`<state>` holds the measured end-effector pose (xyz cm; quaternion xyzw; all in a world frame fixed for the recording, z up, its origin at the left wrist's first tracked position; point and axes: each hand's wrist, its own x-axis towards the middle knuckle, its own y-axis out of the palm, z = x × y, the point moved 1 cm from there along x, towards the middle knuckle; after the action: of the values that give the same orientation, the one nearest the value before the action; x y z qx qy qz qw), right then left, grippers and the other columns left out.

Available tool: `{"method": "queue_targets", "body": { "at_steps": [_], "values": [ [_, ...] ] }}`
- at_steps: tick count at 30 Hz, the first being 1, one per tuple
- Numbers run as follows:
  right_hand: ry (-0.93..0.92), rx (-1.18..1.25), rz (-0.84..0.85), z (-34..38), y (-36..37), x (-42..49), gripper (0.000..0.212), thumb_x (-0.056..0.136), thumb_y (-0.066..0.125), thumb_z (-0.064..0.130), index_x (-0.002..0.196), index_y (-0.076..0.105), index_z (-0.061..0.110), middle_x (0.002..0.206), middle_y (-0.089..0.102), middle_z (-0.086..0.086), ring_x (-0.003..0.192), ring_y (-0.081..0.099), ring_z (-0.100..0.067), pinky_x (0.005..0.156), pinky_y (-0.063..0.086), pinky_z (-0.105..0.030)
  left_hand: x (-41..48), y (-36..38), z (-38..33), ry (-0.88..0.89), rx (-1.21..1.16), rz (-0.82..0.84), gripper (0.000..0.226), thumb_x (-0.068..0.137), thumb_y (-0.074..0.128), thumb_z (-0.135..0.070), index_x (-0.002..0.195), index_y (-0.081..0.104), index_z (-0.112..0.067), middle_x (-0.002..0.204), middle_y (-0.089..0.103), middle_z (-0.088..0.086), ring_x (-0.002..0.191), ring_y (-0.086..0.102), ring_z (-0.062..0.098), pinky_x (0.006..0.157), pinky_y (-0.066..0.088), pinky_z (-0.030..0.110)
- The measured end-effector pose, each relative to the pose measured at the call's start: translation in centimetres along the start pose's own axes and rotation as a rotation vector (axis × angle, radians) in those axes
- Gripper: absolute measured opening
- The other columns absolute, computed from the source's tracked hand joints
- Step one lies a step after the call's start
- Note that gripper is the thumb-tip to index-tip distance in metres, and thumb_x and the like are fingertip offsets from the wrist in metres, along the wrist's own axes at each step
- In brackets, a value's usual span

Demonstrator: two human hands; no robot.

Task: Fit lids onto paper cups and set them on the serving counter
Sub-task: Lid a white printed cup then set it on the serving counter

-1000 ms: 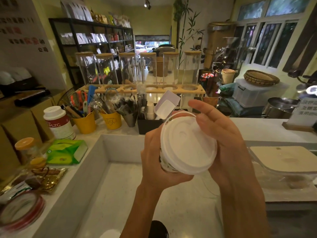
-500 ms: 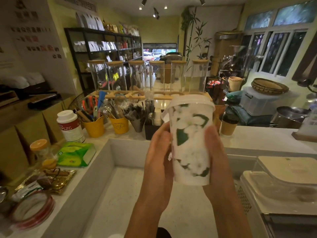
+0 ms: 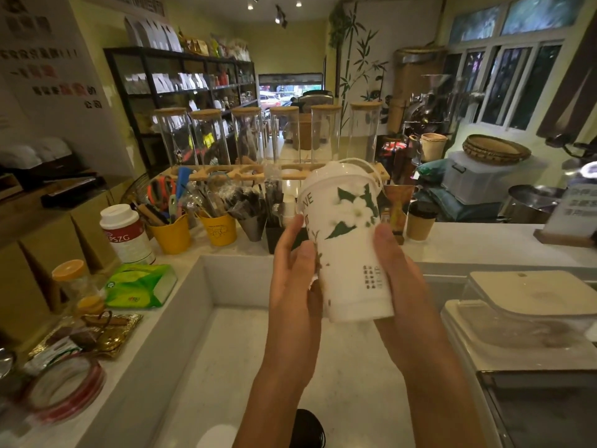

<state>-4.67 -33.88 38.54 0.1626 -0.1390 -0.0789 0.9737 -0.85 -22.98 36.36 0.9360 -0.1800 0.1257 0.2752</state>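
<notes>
I hold a tall white paper cup (image 3: 347, 247) printed with green leaves and a white flower between both hands, above the lower work surface. A white plastic lid (image 3: 339, 171) sits on its rim. The cup leans a little to the left at the top. My left hand (image 3: 295, 273) presses on its left side and my right hand (image 3: 397, 273) on its right side. On the raised serving counter (image 3: 484, 240) behind stands a brown paper cup with a black lid (image 3: 421, 221).
Yellow buckets of utensils (image 3: 172, 232), a white canister (image 3: 126, 234) and a green tissue pack (image 3: 139, 286) line the left ledge. A row of tall glass jars (image 3: 245, 137) stands behind. A clear lidded container (image 3: 529, 305) sits at the right.
The cup went from tipped with its lid facing me to upright a second ago. Since half a second ago it has tilted slightly left and turned, showing other print. Both hands stay on it.
</notes>
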Motion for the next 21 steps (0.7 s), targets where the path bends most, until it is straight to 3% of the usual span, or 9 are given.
{"method": "queue_targets", "body": {
  "at_steps": [5,8,11,14,18,21],
  "values": [
    [0.069,0.127,-0.035,0.0,-0.4,-0.6,0.044,0.08,0.055,0.059,0.106,0.074,0.028,0.11,0.075,-0.009,0.099,0.073,-0.027,0.072,0.061,-0.035,-0.4,0.3,0.4,-0.049,0.048,-0.06,0.062,0.075,0.066,-0.055,0.133,0.054,-0.036,0.122,0.071,-0.008,0.112,0.069,0.012,0.078,0.06,0.023],
    [0.074,0.074,-0.049,-0.2,-0.6,-0.6,0.058,0.071,0.059,0.062,0.115,0.066,0.026,0.111,0.075,-0.008,0.099,0.073,-0.027,0.076,0.062,-0.039,-0.4,0.3,0.4,-0.046,0.056,-0.057,0.061,0.073,0.066,-0.058,0.13,0.055,-0.038,0.121,0.071,-0.008,0.11,0.07,0.013,0.076,0.06,0.024],
    [0.024,0.003,-0.011,0.0,-0.8,-0.7,0.061,0.072,0.065,0.063,0.121,0.062,0.027,0.114,0.074,-0.005,0.101,0.073,-0.025,0.078,0.061,-0.04,-0.5,-0.1,0.5,-0.051,0.062,-0.034,0.053,0.08,0.064,-0.051,0.13,0.056,-0.036,0.125,0.07,-0.005,0.115,0.068,0.017,0.085,0.06,0.033],
    [-0.067,-0.176,0.089,0.7,-2.4,-1.0,0.047,0.081,0.069,0.042,0.126,0.057,0.038,0.124,0.069,0.007,0.11,0.068,-0.013,0.079,0.06,-0.027,-0.6,-1.3,0.1,-0.004,0.108,0.034,0.043,0.092,0.059,-0.033,0.135,0.054,-0.029,0.133,0.065,0.002,0.125,0.061,0.024,0.1,0.052,0.043],
    [-0.091,-0.331,0.166,0.4,-4.8,-1.5,0.069,0.076,0.078,0.027,0.134,0.047,0.047,0.135,0.059,0.019,0.124,0.057,-0.007,0.097,0.052,-0.03,-0.8,-2.4,0.0,0.059,0.255,0.157,0.052,0.094,0.06,-0.01,0.141,0.048,-0.03,0.139,0.06,-0.003,0.131,0.055,0.017,0.108,0.048,0.034],
    [-0.115,-0.325,0.181,-0.5,-5.3,-1.7,0.068,0.079,0.071,0.018,0.135,0.045,0.047,0.135,0.059,0.019,0.124,0.055,-0.003,0.087,0.053,-0.018,-1.0,-2.2,0.7,0.032,0.317,0.224,0.061,0.091,0.065,-0.006,0.143,0.043,-0.027,0.146,0.054,-0.003,0.137,0.049,0.019,0.111,0.044,0.044]
  ]
}}
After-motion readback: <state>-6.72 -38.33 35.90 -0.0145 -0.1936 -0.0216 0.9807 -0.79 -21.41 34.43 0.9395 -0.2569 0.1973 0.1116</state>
